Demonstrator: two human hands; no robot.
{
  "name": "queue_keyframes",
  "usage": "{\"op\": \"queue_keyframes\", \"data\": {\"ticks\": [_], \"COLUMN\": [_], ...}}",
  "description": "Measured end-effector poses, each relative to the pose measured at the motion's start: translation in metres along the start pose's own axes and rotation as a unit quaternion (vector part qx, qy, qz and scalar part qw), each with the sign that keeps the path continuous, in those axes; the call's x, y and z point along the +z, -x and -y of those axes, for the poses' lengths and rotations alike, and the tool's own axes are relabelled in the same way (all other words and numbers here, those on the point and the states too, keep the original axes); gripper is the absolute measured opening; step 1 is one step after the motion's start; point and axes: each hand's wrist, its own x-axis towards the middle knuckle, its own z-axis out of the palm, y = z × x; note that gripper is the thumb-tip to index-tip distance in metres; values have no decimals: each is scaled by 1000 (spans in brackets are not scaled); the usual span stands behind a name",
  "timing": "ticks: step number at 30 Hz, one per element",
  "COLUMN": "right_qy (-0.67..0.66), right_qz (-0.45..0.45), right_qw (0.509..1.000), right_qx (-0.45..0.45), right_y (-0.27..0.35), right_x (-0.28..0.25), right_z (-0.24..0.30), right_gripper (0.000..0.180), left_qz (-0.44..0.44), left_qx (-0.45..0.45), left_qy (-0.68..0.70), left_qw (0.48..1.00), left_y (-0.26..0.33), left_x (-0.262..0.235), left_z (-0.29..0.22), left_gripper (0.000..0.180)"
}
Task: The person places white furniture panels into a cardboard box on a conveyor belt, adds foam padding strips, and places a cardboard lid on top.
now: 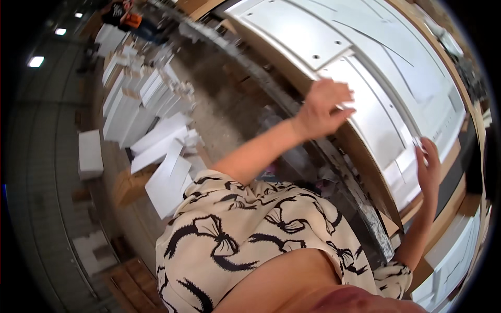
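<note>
The person leans over a big white panel (365, 57) that lies flat on the tabletop (360, 151), its brown edge curving down the right of the view. The panel has routed grooves and a few small drilled holes, and it looks cut into separate pieces.

The left hand (324, 107) rests on the near edge of a long white piece (373, 122) of that panel — palm down, the fingers (342, 99) spread and lying flat on the surface, not curled around anything. The right hand (429, 167) is farther along the same edge, lower in the view, its fingers (424, 148) stretched out straight and touching a smaller white piece (406, 159) at the panel's rim; it presses or steadies rather than clasps, so far as I can see. Both hands are well apart from each other, with the long piece running between them.

The person wears a cream top with black bow prints (250, 235), sleeves short, forearms bare.

To the left, down on the floor (52, 172), stand stacks of white boards (141, 99) — some neat, some slid loose — beside cardboard (130, 185). Far off at the top left another person (125, 15) in dark and orange clothing is at work.
</note>
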Motion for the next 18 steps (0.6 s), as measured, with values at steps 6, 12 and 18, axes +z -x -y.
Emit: {"op": "queue_keyframes", "data": {"ticks": [6, 12, 18], "right_qy": [-402, -218, 34], "right_qz": [-157, 160, 448], "right_qw": [902, 929, 876], "right_qx": [10, 253, 176], "right_y": [65, 68, 94], "right_x": [24, 254, 407], "right_z": [80, 187, 136], "right_gripper": [36, 27, 37], "left_qz": [46, 338, 217], "left_qx": [-185, -407, -627], "left_qy": [116, 44, -32], "left_qw": [975, 847, 747], "left_y": [127, 311, 432], "left_x": [-69, -150, -266], "left_z": [4, 124, 199], "left_gripper": [16, 21, 31]}}
